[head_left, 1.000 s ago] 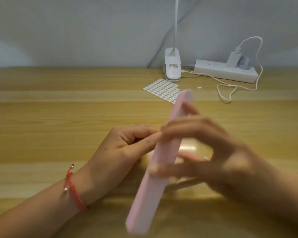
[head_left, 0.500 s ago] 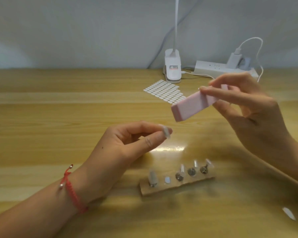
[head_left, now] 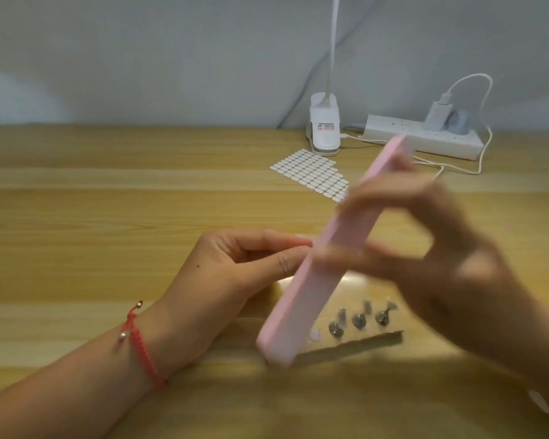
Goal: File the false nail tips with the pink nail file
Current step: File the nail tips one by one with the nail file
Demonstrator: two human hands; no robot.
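My right hand (head_left: 441,264) is clamped on the pink nail file (head_left: 311,289) near its middle, with the fingers over one face and the thumb under it. Motion blur makes the exact finger positions unclear. The file is in the air above the table (head_left: 108,217) and slanted, its low end toward me and its high end toward the power strip (head_left: 425,142). My left hand (head_left: 235,274) has thumb and forefinger pressed together right at the file's edge. I believe they pinch a false nail tip, but the file hides it. 3 other tips (head_left: 358,312) stand on the cardboard strip (head_left: 371,342), which is partly behind the file's low end.

I judge the file to be light and stiff, so a grip at the middle gives good control. The tip is probably thin, smooth plastic that bends and slips easily. It should be pinched at its base, leaving the free edge open to the file.
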